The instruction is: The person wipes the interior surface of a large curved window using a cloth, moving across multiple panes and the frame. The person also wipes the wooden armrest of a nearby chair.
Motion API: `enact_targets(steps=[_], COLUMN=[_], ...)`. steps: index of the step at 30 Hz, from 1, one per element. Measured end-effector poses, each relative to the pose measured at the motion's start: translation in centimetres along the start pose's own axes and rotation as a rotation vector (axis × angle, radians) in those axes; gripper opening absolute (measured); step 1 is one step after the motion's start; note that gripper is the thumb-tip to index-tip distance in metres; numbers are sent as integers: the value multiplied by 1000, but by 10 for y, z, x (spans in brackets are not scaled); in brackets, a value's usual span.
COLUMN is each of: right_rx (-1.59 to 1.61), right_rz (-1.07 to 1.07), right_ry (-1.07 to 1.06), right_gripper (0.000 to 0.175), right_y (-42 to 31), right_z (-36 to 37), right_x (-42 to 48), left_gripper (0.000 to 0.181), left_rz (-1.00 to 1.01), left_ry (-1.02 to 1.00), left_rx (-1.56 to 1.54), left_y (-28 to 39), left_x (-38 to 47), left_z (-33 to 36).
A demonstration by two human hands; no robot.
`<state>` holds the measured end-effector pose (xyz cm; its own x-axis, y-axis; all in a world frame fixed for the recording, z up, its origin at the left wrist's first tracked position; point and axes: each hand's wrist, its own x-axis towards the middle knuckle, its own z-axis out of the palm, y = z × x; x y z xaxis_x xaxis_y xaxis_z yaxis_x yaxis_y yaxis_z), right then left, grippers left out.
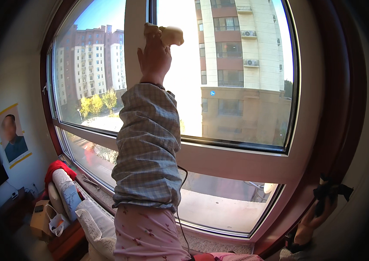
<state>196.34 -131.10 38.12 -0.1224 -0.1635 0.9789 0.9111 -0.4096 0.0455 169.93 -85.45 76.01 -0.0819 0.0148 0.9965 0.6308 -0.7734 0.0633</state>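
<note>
My left hand is raised high against the window, its arm stretched up through the middle of the view in a checked sleeve cover over a pink patterned sleeve. It holds a pale yellowish cloth bunched at the fingertips, beside the upright window frame and over the bright window pane. At the lower right my right hand is raised beside the dark red window surround, its fingers around a dark item that looks like fabric; shadow hides its exact shape.
A sofa with patterned cushions stands at the lower left, a red cloth over its back. Near it are a cardboard box and a white bag. A thin black cable hangs beside my left arm. A stone sill runs below the window.
</note>
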Motion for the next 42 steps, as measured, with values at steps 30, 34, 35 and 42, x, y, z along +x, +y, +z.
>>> enact_targets(steps=[30, 34, 35, 42], right_rx=[9, 21, 7, -16], right_rz=[-19, -33, -42, -67], right_ry=[19, 32, 19, -10], right_gripper=[40, 41, 41, 41], right_y=[5, 9, 11, 13], right_z=[8, 10, 10, 6], right_x=[-2, -4, -4, -2], left_gripper=[42, 43, 45, 39], left_rz=[358, 652, 634, 378], left_ry=[-172, -218, -228, 63], left_rx=[-767, -693, -628, -448], left_y=[179, 232, 231, 140], left_x=[-210, -208, -203, -132], left_z=[-11, -21, -22, -11])
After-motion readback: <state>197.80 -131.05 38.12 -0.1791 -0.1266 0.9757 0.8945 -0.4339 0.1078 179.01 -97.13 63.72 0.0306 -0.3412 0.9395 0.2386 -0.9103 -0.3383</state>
